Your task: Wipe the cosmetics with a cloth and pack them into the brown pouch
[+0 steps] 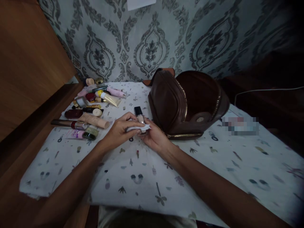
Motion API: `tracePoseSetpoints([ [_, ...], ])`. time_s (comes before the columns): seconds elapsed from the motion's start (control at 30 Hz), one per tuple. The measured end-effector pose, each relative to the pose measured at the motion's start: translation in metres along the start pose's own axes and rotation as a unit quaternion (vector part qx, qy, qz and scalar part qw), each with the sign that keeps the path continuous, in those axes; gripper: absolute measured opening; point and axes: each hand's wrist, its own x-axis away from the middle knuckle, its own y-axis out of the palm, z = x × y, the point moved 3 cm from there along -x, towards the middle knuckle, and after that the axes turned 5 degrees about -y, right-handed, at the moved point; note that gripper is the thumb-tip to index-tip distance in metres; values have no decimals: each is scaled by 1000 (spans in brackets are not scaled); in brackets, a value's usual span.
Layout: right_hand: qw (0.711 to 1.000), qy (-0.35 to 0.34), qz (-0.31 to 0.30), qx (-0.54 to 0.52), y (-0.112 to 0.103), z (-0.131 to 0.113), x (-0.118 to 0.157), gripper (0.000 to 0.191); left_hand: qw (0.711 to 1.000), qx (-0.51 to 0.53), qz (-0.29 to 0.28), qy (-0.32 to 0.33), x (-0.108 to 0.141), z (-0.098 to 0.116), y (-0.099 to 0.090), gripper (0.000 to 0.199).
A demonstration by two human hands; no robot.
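The left hand point(124, 128) is pinching a folded white wipe point(140, 127) against a small black-capped bottle point(138, 114), and the right hand point(153, 134) is cradling that bottle from the other side, so both grips are closing around it. Just beyond the right hand, an open brown bag point(171, 104) is standing on the cloth-covered table point(142, 180). Left of the grip, tubes, compacts and other cosmetics point(95, 118) are lying clustered near the table's edge.
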Motion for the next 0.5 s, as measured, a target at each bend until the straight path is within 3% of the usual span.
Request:
tracePoseSetpoints([
  [0.3,998,49,-24,37,12,2,11,30,993,-15,112,-35,-1,-12,-8,23],
  [0.5,991,10,-89,95,13,2,13,30,979,0,194,-58,0,-16,-13,22],
])
